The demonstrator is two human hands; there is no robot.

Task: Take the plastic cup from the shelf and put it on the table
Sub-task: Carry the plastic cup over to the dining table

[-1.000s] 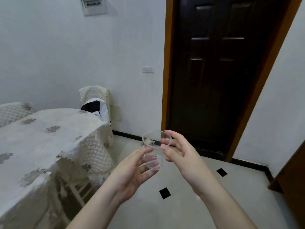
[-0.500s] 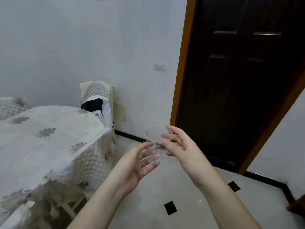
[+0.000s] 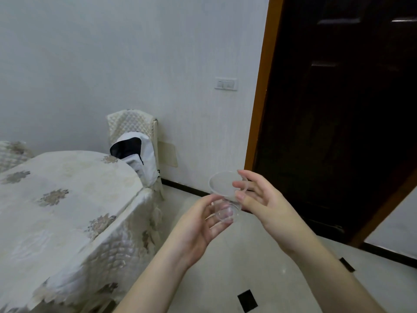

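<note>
A clear plastic cup is held in mid-air between both hands, tilted with its mouth facing me. My left hand supports the cup's base with its fingertips. My right hand pinches the rim from the right with thumb and fingers. The table, covered by a cream quilted cloth with flower patterns, stands to the left of the hands, its near corner about a hand's width away. No shelf is in view.
A chair with a quilted cover and a black-and-white garment over its back stands behind the table against the white wall. A dark wooden door with an orange frame fills the right. Pale tiled floor lies below the hands.
My view has turned left and closer to the table; the door has slid right. Both hands keep the same hold on the cup, which has moved slightly up in view.
</note>
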